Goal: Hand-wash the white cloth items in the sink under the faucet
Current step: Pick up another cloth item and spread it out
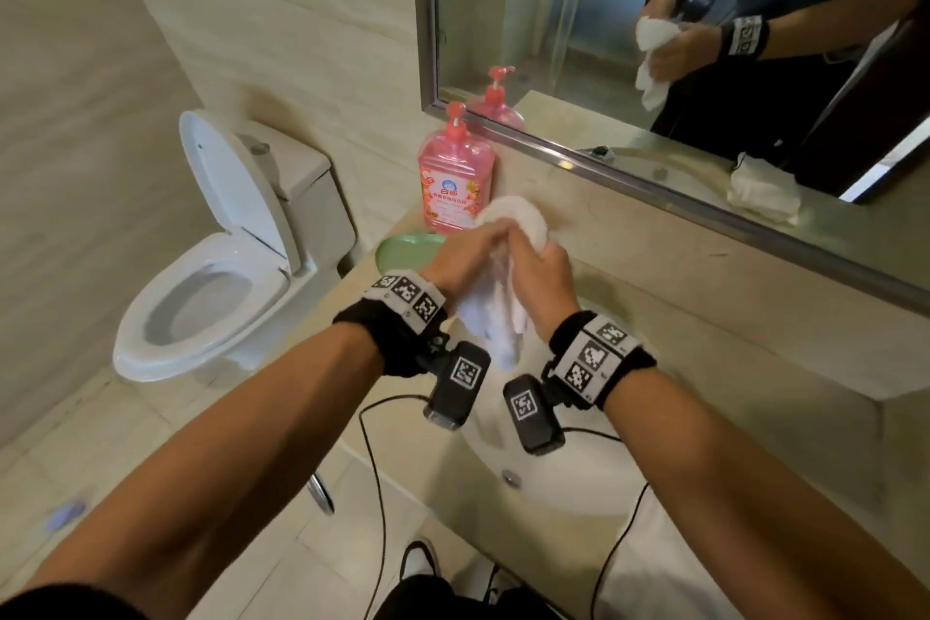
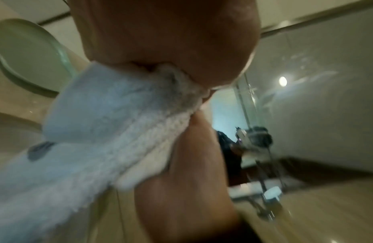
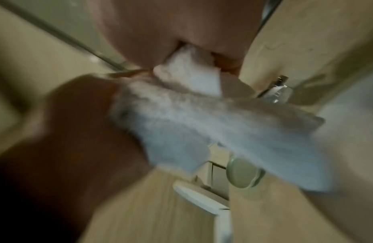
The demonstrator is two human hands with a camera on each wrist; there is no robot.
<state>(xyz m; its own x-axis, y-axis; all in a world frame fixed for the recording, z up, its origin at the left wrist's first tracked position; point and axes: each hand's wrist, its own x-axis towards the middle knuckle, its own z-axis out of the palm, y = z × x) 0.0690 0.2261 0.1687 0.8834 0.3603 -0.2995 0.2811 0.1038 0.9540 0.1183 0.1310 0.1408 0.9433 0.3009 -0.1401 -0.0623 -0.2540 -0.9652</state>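
Above the white sink basin [image 1: 563,483], both hands bunch one white cloth [image 1: 495,312] between them. My left hand [image 1: 455,257] grips its left side and my right hand [image 1: 541,269] grips its right side, fingers curled into the fabric. A rounded wad sticks up above the knuckles and a loose end hangs down toward the basin. The left wrist view shows the cloth [image 2: 110,125] pinched under the left palm [image 2: 160,41]. The right wrist view shows the cloth [image 3: 202,118] squeezed in the right hand [image 3: 171,24], blurred, with a faucet [image 3: 279,93] behind it. No water stream is visible.
A pink pump bottle [image 1: 455,176] and a green soap dish [image 1: 407,249] stand on the counter left of the hands. The mirror [image 1: 704,40] reflects a second white cloth [image 1: 765,189] lying by the sink. A toilet [image 1: 216,267] with raised lid sits at left. Cables hang below the wrists.
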